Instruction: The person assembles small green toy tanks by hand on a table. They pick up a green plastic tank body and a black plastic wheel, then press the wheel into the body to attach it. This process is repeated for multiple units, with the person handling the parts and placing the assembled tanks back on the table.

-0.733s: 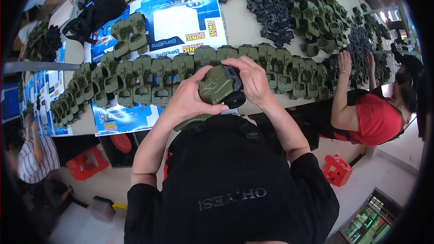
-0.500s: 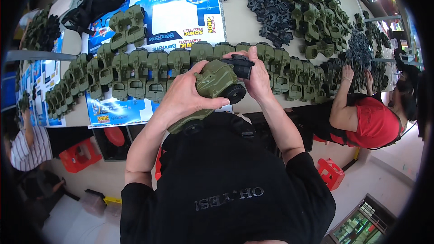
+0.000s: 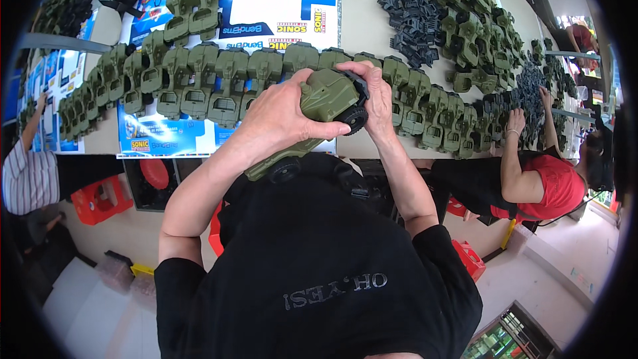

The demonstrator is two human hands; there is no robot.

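An olive-green toy truck (image 3: pixel 325 96) with black wheels is tilted over my lap at the table's front edge. My left hand (image 3: pixel 282 116) is closed round its body, thumb lying along the side near a wheel. At the truck's far right end a black plastic part (image 3: pixel 361 86) sits against the green body, mostly covered by fingers. My right hand (image 3: pixel 379 103) is closed on that part, fingertips curled over the truck's end. Whether the part is fixed to the truck cannot be seen.
Rows of green toy truck bodies (image 3: pixel 222 96) stand across the table just beyond my hands. Heaped black plastic parts (image 3: pixel 409 20) lie further back, beside more green bodies (image 3: pixel 465 40). Printed blue-and-white sheets (image 3: pixel 272 10) cover part of the table. A person in red (image 3: pixel 548 189) works at the right.
My right hand has brought the black part from beside the truck's end up against it, and the fingers now wrap over it. The view has shifted slightly.
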